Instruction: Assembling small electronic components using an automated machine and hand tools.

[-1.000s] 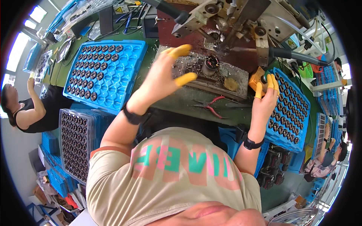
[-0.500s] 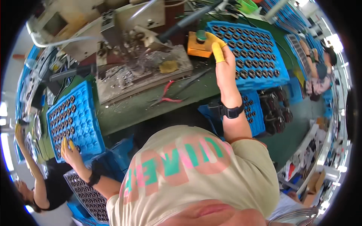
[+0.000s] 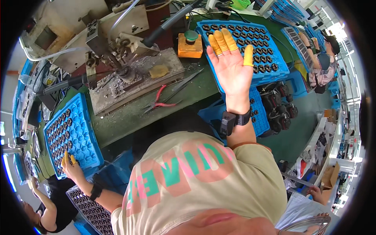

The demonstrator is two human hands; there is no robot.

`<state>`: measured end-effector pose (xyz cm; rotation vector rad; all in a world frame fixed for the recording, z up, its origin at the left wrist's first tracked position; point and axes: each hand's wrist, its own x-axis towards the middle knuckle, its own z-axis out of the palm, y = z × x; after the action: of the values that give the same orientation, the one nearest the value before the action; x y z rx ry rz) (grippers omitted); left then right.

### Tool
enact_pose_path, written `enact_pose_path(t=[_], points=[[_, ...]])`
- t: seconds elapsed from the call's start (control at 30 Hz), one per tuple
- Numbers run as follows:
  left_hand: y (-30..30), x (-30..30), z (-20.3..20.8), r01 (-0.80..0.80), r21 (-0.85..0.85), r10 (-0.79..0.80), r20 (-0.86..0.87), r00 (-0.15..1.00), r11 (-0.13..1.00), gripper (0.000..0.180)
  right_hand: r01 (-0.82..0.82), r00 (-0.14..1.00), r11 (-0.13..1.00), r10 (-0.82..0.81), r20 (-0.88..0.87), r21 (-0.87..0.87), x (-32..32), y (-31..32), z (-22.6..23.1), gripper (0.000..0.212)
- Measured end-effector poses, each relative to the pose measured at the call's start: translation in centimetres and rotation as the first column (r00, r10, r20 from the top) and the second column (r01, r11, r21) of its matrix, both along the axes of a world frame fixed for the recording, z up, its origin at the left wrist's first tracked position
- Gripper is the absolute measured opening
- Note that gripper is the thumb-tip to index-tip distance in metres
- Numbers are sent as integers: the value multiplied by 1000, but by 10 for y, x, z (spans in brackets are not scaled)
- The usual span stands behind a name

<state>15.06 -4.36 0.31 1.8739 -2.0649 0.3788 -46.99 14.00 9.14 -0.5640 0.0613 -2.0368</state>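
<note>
Green counter [image 3: 129, 117] carries the work. Nearest, the left hand [image 3: 71, 167] rests its fingers on the left blue tray [image 3: 72, 137], grip loose, holding nothing. Beyond lie red-handled pliers [image 3: 158, 102]. Farther right, the right hand [image 3: 232, 64] hovers open-palmed, empty, above the second blue tray [image 3: 270, 58].

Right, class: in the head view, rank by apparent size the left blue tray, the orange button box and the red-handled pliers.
1. Left blue tray, clearly largest.
2. Red-handled pliers and orange button box: too alike to rank.
</note>
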Motion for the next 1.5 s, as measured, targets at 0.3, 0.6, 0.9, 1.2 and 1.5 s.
enact_pose_path(t=[0.3, 0.6, 0.9, 1.2, 1.5], points=[[-11, 4, 4, -56, 21, 55, 50, 997, 998, 40, 217, 953, 971, -189, -239, 98, 20, -2, 3, 65], [-9, -8, 15, -102, 60, 101, 23, 995, 993, 37, 806, 323, 574, -219, -921, 147, 47, 1, -27, 21], [-1, -17, 37, -81, 104, 85, -31, 996, 991, 32, 768, -398, 467, -186, -898, -438, 58, -7, -69, 14], [-7, -14, 37, -143, 195, 169, -125, 978, 970, 34, 711, -483, 480, -197, -853, -513, 56, -10, -73, 16], [27, -126, 58, 261, 41, -81, -894, 440, 964, 34, 697, -504, 485, -193, -842, -529, 57, -8, -72, 15]])
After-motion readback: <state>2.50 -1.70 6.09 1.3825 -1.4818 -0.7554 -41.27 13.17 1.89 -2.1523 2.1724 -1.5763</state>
